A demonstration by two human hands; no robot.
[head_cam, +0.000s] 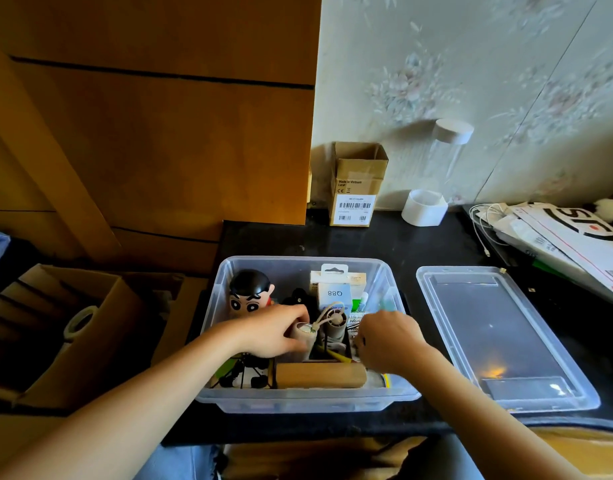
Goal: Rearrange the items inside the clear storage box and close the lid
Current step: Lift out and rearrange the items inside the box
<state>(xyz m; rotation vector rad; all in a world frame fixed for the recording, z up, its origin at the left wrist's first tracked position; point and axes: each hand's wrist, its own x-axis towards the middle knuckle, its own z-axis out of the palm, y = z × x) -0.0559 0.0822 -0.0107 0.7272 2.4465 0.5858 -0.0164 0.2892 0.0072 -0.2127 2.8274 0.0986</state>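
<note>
Reaching down from the near edge, both forearms cross the front wall of the clear storage box (308, 401), which sits on the dark table (367, 244). Along that front wall lies a tan wooden case (320, 375), with a tangle of black wires (244, 375) to its left. The left hand (275, 336) has its grip curled round a small beige cylinder (303, 336) with a looped cord. The right hand (388, 341) is curled over items at the box's right side; whether its grip holds anything cannot be told. Behind the hands stand a cartoon figure (251, 292) with black hair and a white packet (334, 289) marked Q88. The clear lid (499, 337) lies flat on the table just right of the box. Farther back, near the floral wall, stand an open cardboard carton (357, 185) and a clear tube on a white base (424, 207)
</note>
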